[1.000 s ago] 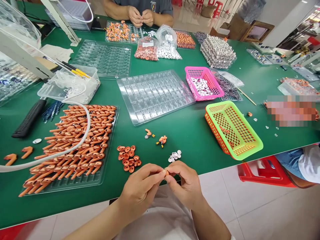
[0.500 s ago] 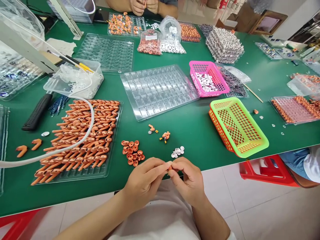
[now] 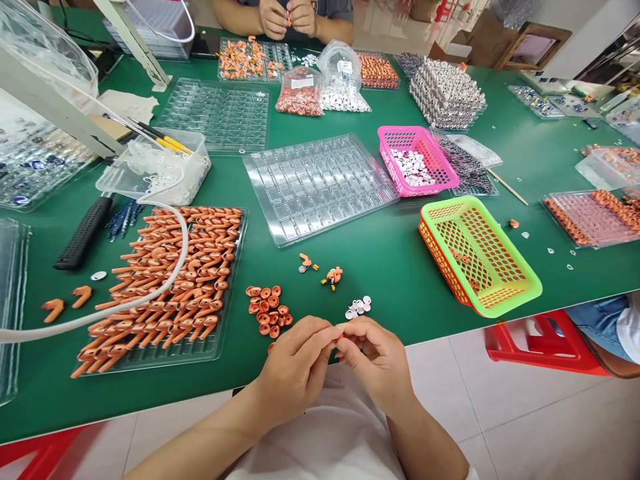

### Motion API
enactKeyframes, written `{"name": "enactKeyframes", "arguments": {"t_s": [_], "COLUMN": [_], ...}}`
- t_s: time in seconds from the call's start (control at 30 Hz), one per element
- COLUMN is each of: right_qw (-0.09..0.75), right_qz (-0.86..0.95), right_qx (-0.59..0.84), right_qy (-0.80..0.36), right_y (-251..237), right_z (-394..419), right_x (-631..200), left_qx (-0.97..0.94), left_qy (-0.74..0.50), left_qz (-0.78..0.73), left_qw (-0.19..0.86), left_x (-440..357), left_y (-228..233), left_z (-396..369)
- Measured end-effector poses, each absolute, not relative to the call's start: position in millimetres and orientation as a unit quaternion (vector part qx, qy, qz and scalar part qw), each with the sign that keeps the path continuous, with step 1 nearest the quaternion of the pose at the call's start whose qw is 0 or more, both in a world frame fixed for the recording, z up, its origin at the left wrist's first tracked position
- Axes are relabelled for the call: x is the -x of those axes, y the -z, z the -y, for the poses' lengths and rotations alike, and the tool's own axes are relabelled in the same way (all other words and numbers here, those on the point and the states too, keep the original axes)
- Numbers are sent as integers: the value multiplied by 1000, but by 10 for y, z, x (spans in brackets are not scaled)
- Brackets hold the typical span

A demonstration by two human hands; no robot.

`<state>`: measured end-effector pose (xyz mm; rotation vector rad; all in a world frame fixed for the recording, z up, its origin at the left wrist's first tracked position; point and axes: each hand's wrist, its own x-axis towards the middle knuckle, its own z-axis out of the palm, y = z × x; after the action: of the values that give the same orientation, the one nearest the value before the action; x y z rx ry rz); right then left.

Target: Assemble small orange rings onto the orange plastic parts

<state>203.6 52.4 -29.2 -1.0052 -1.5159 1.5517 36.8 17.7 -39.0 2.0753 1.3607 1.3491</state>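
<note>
The small orange part [image 3: 339,338] sits pinched between the fingertips of the left hand [image 3: 295,373] and the right hand [image 3: 377,363], both closed narrowly on it just past the near edge of the green table [image 3: 390,260], at 6 o'clock from the pile of orange rings [image 3: 267,312]. Risk: the part is mostly hidden and gripped only at the tips over open floor, so a slip in finger pressure probably drops it off the table, or a forward nudge scatters the white discs [image 3: 359,307] at 12 o'clock of the right hand. Compared with the earlier frames, the grip and hand positions are nearly unchanged, and only the view shifts slightly.
</note>
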Motion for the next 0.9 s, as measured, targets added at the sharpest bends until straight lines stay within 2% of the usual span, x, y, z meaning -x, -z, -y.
{"name": "enactKeyframes", "arguments": {"t_s": [0.23,0.43,0.7,0.9], "right_qw": [326,269,337,367], "right_qz": [594,733,766,792], "right_qx": [368,324,294,265], "right_qy": [-636,-534,-462,-409], "right_y": [258,200,227,235], "right_z": [-574,-638,-606,-585], "right_x": [-2082,-2123,-2076,-2065], "left_qx": [-723,-720,-697,-706], "left_qy": [-480,-482,-490,-503], "left_qz": [-465,-461,-494,-462], "left_qw": [175,191,177,191], "left_x": [-391,-400,-380,-317], "left_y": [384,366,276,260], "left_z": [-148,-128,-134,-102]}}
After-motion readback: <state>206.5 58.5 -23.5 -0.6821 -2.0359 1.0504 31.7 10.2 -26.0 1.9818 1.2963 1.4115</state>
